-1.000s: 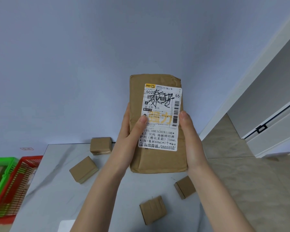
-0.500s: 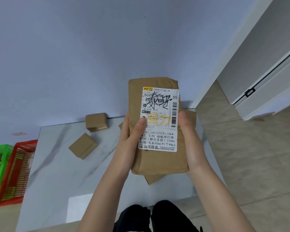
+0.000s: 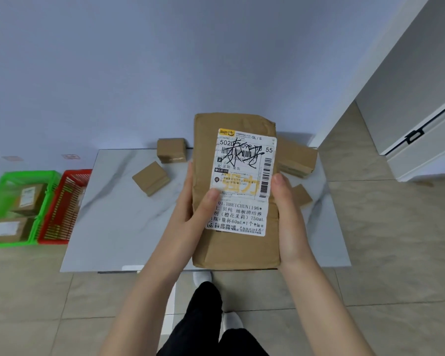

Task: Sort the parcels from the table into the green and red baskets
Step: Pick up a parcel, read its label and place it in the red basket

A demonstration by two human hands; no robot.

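1. Tall brown paper-wrapped parcel point(image 3: 235, 191), scribbled white label facing up, is held above the grey marble table point(image 3: 113, 227); its long axis points away from the person;
2. Left hand point(image 3: 188, 214) clamps its left edge, thumb on the label; right hand point(image 3: 288, 219) grips the right edge;
3. Green plastic basket point(image 3: 23, 173) and red plastic basket point(image 3: 62, 214) sit on the floor, well off left; the left hand is nearer.

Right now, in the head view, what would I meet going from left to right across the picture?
green basket → red basket → tilted small box → left hand → labelled parcel, held in both hands → right hand → white cabinet
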